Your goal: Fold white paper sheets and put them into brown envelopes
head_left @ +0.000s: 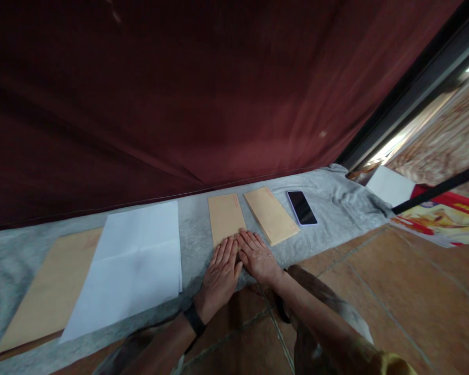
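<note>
One small envelope (225,216) is covered at its near end by two flat, open hands.
The left hand (221,272) and right hand (258,259) are laid side by side with fingers extended, by the near edge of the grey cloth (194,224). To the right, one stack of envelopes (271,214), its number unclear, and one phone (301,208) are placed; toward the left end, one large envelope (52,291) is partly overlapped by white paper (131,265), at least two sheets.
</note>
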Demonstrator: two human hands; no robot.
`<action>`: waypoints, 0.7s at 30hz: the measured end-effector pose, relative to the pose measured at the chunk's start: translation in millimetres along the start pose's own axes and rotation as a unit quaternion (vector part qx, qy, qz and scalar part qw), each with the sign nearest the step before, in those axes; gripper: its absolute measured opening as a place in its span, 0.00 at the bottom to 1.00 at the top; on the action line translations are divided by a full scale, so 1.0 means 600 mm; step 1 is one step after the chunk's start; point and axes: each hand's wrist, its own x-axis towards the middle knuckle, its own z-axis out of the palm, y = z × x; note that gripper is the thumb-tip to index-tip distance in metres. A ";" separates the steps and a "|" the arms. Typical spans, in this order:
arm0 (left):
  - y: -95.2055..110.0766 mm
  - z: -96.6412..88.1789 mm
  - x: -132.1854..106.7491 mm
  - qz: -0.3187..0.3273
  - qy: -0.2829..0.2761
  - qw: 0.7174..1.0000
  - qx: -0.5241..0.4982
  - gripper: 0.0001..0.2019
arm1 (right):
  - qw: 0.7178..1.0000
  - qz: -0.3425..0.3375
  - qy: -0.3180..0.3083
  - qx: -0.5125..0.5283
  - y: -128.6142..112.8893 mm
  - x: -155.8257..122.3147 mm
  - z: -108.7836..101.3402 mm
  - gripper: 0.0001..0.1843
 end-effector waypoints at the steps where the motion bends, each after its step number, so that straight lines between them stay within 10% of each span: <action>1: 0.001 0.001 -0.005 0.004 -0.002 1.000 0.004 0.30 | 1.000 0.000 0.000 -0.001 0.001 0.000 0.000 0.27; 21: -0.020 -0.020 -0.024 0.029 -0.022 0.999 0.016 0.34 | 1.000 -0.024 -0.006 -0.013 -0.006 -0.055 -0.020 0.34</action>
